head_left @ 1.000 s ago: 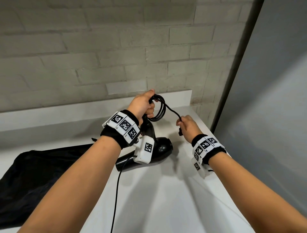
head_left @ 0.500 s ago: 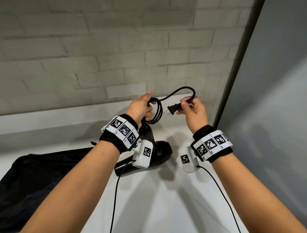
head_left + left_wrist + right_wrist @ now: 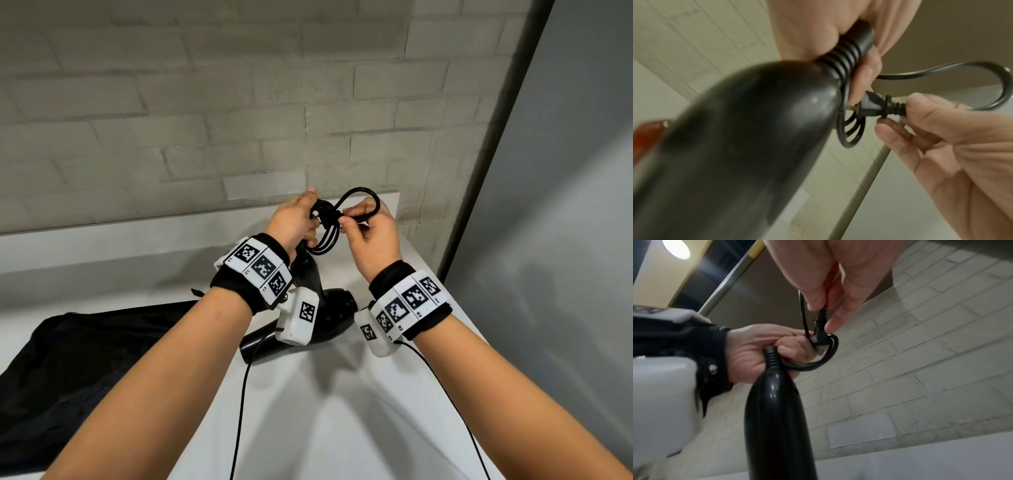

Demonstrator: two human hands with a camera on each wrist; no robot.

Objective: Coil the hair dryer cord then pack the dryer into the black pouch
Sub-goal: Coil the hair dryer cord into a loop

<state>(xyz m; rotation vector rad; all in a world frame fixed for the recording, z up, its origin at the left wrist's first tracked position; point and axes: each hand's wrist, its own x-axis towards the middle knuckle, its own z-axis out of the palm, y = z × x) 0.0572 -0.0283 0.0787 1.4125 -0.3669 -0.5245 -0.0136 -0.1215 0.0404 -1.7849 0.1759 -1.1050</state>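
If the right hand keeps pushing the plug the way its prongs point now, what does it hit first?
Most likely the coiled cord bunched in the left hand: the right hand pinches the plug with its prongs aimed into those loops, beside the left fingers. Depth is unclear, so it may touch them first.

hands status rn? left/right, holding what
Left hand: closed, gripping the coiled cord at the dryer handle.
Right hand: closed, pinching the plug.

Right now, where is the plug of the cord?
The plug is pinched by the right hand, against the coiled cord that the left hand holds.
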